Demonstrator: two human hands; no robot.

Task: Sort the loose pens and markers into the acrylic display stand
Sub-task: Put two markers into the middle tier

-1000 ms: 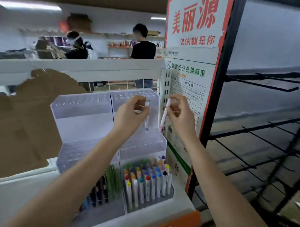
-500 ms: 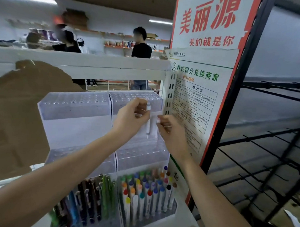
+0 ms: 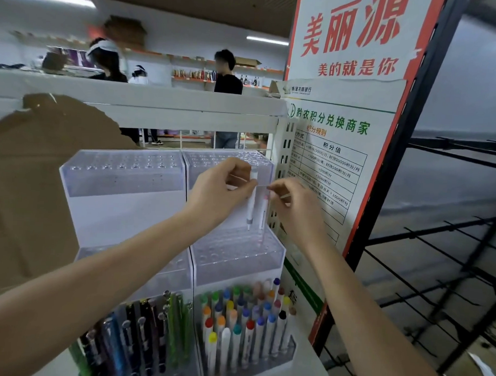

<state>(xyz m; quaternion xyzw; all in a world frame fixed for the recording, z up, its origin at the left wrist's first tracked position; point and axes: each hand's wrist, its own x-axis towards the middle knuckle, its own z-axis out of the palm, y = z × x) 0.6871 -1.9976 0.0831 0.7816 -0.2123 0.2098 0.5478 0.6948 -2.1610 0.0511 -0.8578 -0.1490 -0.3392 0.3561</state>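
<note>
A clear acrylic display stand [image 3: 123, 178] with tiered hole racks stands on a white shelf. My left hand [image 3: 221, 192] pinches a white pen [image 3: 251, 207] that hangs upright through the top right rack, its tip just above the middle tier. My right hand [image 3: 294, 206] is beside it at the rack's right end, fingers on a second white pen [image 3: 264, 213] with a pink part, which also stands in the rack. The bottom tier holds colour-capped markers [image 3: 245, 322] on the right and dark and green pens [image 3: 140, 333] on the left.
A brown cardboard sheet [image 3: 33, 186] leans at the left. A red and white poster board [image 3: 345, 107] stands right of the stand, then a black wire rack [image 3: 436, 250]. Several people stand at shelves in the background.
My right hand has brought its pink and white pen from the poster side into the top rack beside the left-hand pen. The camera has moved closer.
</note>
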